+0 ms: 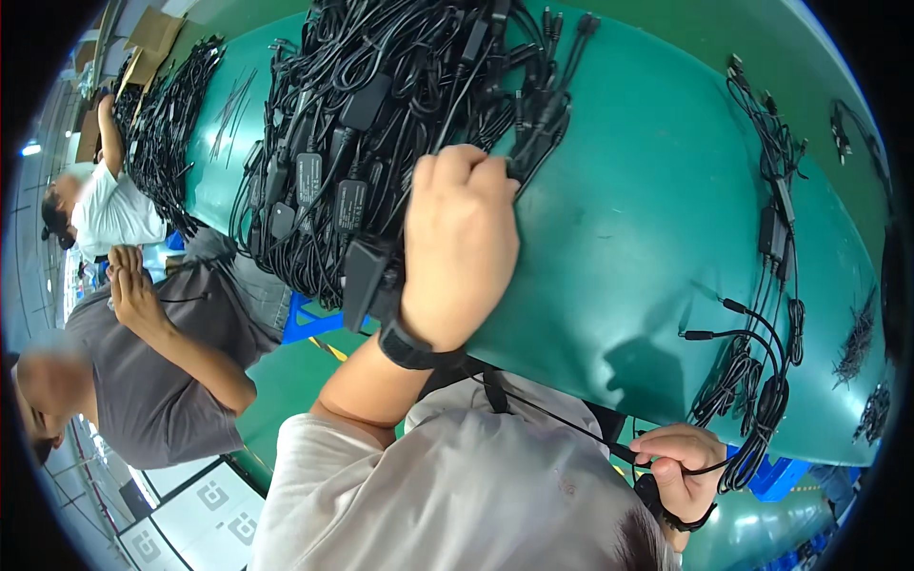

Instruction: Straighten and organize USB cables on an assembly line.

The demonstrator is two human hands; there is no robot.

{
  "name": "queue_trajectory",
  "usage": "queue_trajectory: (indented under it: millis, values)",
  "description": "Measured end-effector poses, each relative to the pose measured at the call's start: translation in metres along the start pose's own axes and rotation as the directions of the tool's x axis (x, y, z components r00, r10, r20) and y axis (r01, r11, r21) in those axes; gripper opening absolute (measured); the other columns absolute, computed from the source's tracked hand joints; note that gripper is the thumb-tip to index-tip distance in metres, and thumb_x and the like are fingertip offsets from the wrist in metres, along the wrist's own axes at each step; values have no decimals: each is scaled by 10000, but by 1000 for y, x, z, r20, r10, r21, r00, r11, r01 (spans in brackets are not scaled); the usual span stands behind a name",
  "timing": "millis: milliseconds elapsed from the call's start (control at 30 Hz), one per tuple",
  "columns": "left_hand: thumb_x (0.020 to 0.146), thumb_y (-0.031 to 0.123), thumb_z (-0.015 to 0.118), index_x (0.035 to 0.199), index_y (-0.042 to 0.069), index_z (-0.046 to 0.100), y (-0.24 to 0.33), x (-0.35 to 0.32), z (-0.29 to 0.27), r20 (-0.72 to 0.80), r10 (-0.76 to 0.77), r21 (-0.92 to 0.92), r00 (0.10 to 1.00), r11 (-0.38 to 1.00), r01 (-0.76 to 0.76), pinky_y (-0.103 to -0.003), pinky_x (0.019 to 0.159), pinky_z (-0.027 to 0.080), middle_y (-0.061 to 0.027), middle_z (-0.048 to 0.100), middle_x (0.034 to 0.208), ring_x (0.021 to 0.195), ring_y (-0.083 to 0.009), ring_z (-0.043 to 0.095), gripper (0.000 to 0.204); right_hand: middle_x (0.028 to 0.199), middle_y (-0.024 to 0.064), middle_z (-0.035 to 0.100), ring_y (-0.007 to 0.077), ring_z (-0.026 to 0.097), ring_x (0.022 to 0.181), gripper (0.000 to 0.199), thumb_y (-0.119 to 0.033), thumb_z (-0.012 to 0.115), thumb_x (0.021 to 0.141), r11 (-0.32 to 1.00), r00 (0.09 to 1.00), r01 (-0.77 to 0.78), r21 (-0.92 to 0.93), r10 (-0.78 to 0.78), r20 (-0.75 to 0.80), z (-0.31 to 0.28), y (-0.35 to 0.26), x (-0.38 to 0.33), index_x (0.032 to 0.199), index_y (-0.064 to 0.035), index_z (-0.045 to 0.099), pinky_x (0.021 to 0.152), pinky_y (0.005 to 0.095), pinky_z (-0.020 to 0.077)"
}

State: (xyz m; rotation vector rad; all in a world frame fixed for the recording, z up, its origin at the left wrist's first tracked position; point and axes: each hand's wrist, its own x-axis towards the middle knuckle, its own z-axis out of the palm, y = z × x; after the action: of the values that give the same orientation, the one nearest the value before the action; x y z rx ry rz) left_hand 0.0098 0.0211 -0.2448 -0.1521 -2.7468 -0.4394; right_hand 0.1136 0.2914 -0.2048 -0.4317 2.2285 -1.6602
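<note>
My left hand (462, 243) is closed at the right edge of a large heap of black cables (409, 105) with small adapter boxes. A slightly blurred bundle of black cables (540, 124) runs out past its curled fingers, which hide the grip itself. Low on the right, at the table's near edge, my right hand (681, 466) pinches a thin black cable (562, 419) between thumb and fingers. That cable stretches left across my shirt. Beside this hand lie coiled cables (762, 419), two of their plugs pointing left.
A green table (619, 219) curves around in front of me. More cables with inline boxes (776, 228) lie along its right side, near dark cable ties (857, 338). On the left, a co-worker in grey (162, 362) and another in white (119, 214) are beside another cable heap (171, 133).
</note>
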Motion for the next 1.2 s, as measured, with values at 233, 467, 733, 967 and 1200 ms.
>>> queue_trajectory:
  millis: [233, 467, 733, 967, 1200]
  values:
    - [660, 98, 657, 898, -7, 561, 15, 20, -11, 82, -8, -39, 997, 999, 11, -405, 708, 424, -180, 562, 832, 797, -341, 524, 278, 757, 139, 630, 164, 595, 574, 292, -234, 535, 849, 973, 996, 27, 228, -6, -94, -20, -16, -13, 891, 49, 591, 534, 254, 481]
    - [783, 28, 560, 1073, -15, 503, 38, -10, -59, 112, 94, -599, 989, 801, -8, -326, 768, 424, -132, 516, 1068, 919, -212, 526, 299, 719, 43, 600, 54, 538, 521, 182, -155, 477, 882, 895, 988, 91, 436, -136, 72, -40, -50, 10, 969, -9, 541, 469, 192, 428]
    - [837, 129, 564, 1158, -3, 493, 126, -26, -124, -308, 569, -583, 762, 520, -624, -373, 812, 424, -182, 476, 1165, 963, -294, 519, 354, 483, 30, 541, 70, 458, 345, 342, -277, 422, 887, 959, 936, 92, 269, -176, 306, -14, -104, 16, 749, 12, 545, 339, 201, 349]
    - [842, 218, 568, 1149, -33, 483, 124, 11, -153, -223, 802, -627, 555, 318, -711, -357, 786, 412, -178, 489, 1115, 936, -291, 518, 406, 436, 29, 522, 51, 407, 301, 421, -358, 439, 878, 823, 904, -44, 566, -209, 374, -8, -129, 2, 688, 1, 546, 313, 192, 297]
    - [839, 211, 573, 1045, -50, 541, 127, 11, -169, -42, 909, -901, 414, 144, -409, -309, 699, 410, -129, 535, 935, 824, -228, 530, 334, 533, 88, 563, 105, 490, 412, 421, -371, 446, 876, 913, 936, -15, 409, -130, 326, -6, -139, -20, 766, 17, 568, 403, 229, 380]
